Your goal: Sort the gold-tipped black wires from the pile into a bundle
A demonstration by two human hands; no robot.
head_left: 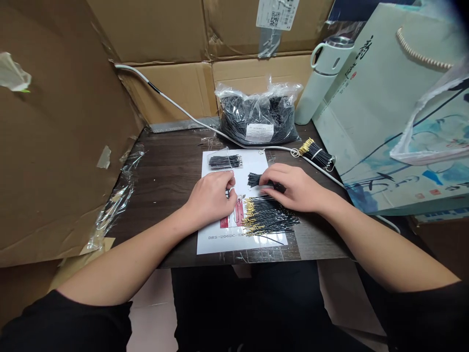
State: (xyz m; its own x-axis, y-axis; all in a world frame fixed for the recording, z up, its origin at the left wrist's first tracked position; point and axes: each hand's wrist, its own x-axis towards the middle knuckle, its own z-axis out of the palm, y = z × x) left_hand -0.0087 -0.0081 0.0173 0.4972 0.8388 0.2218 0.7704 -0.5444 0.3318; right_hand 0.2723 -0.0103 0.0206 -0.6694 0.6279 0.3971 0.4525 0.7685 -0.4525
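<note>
So the right hand point(293, 188) pinches a small wire bunch point(254, 180) above the loose wire pile point(269, 217); the left hand point(212, 198) rests curled on the paper sheet point(252, 161), can't tell if it holds anything.

Head-worn, downward, close over table point(164, 171)

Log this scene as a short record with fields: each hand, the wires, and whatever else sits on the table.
left hand: fingers curled shut, resting on the white sheet
right hand: grip closed on a small wire bundle
loose wires: black, gold-tipped, piled on the sheet next to the right hand
small packet: wires, at the sheet's top
big bag: wires, at the back of the table
others: tied bundle, white cable, flask, gift bag
</note>
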